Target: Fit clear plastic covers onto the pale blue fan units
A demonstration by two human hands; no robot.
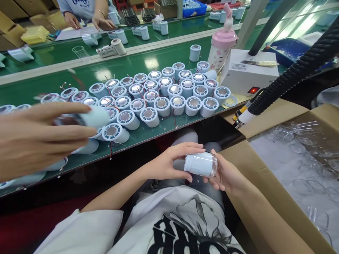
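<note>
Over my lap I hold a light blue cylindrical housing point(199, 163) lying on its side, with a clear plastic sleeve point(214, 165) around it. My left hand point(173, 160) grips the housing's left end between thumb and fingers. At the other end, the fingers of my right hand point(225, 173) are closed on the clear sleeve. Rows of similar blue housings point(149, 116) stand on the green bench in front of me, round metal discs in their tops and thin red wires trailing between them.
From the left reaches another person's blurred hand point(39, 137), holding a blue cylinder point(96, 116). At my right, a cardboard box point(275, 190) holds clear plastic sleeves. A white machine point(249, 74), a black corrugated hose point(291, 67) and a pink bottle point(222, 46) stand behind. A co-worker point(84, 14) sits opposite.
</note>
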